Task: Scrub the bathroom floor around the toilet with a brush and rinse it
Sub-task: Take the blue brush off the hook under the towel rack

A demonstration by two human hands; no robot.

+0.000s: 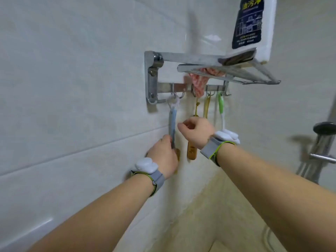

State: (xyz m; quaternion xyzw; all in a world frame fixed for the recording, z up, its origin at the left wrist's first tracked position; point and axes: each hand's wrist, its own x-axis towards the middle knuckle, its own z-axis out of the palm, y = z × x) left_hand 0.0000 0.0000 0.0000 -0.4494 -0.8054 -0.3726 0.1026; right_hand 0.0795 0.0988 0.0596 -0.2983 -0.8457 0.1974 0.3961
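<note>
in the middle of the frame the blue-handled brush hangs from a hook of the metal rack on the wall, and the left hand grips the lower part of its handle. the right hand is just right of it with fingers curled, in front of a wooden brush; i cannot tell if it holds something.

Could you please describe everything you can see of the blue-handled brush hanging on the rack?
The blue-handled brush hangs upright against the tiled wall, with its white, plastic-looking ring looped on a hook of the metal rack. The handle is slim and pale blue-grey. The left hand grips its lower part; a brownish patch beside that hand may be bristles. The right hand is close by, but contact is unclear.
</note>
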